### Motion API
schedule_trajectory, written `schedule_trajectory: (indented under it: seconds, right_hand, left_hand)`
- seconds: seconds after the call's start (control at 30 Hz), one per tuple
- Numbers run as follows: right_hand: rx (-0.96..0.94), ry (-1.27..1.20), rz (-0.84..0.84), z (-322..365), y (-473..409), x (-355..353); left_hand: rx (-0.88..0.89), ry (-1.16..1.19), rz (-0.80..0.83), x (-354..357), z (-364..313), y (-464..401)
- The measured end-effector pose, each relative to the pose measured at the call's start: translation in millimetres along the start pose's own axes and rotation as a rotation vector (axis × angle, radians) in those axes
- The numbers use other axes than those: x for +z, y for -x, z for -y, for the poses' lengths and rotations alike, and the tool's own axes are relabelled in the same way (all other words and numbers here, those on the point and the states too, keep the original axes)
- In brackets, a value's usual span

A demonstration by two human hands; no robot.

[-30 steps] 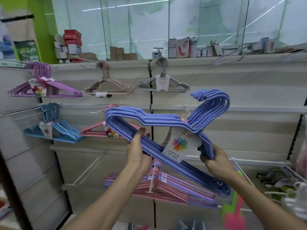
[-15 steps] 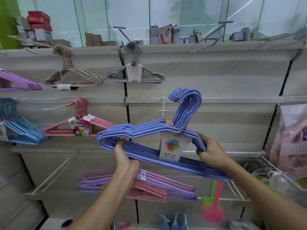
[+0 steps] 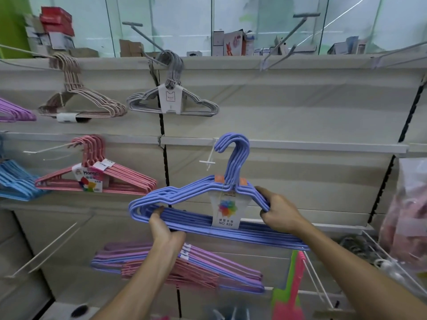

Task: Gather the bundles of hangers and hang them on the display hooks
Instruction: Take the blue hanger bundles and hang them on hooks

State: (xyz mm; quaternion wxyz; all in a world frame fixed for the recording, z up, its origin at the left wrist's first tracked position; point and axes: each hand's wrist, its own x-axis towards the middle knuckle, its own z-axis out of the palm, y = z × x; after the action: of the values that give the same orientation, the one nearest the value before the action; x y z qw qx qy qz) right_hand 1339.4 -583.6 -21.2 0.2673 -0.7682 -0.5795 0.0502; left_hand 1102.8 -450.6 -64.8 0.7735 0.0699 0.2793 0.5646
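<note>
Beige slatwall shelving (image 3: 300,107) behind: with left hand (image 3: 161,229) and right hand (image 3: 280,212) both curled round the blue hanger bundle (image 3: 196,219), level it and slip its hook tops (image 3: 233,148) onto the white display hook (image 3: 209,158) just left

A pale slatted wall panel (image 3: 288,107) fills most of the view, split by dark vertical slotted rails (image 3: 164,158). Along its top ledge stand cardboard boxes (image 3: 130,47), a stack of red and white boxes (image 3: 56,26) at the left, and small printed cartons (image 3: 233,42) near the middle, all in front of glass panes (image 3: 161,19) with a green pillar (image 3: 12,24) at the far left. At the right edge hangs a clear bag of pink goods (image 3: 409,215) above a wire basket (image 3: 379,255) holding dark, blurred items. Low at the right, a green and pink plastic tool (image 3: 288,294) stands upright.
</note>
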Motion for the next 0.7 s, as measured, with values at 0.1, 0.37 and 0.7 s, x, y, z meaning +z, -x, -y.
schedule_trajectory:
  seconds: [0.1,0.37,0.7]
  right_hand:
    - [-0.007,0.026,-0.014,-0.5,-17.6,1.6]
    - [0.025,0.067,-0.011,-2.3,-67.0,15.4]
    - [0.069,0.097,-0.003,-10.6,-123.6,42.5]
  left_hand:
    - [0.008,0.017,0.015,3.6,0.3,-23.8]
    - [-0.037,0.019,0.047,12.1,1.3,-80.9]
    - [-0.038,0.031,0.04,22.3,3.9,-157.5]
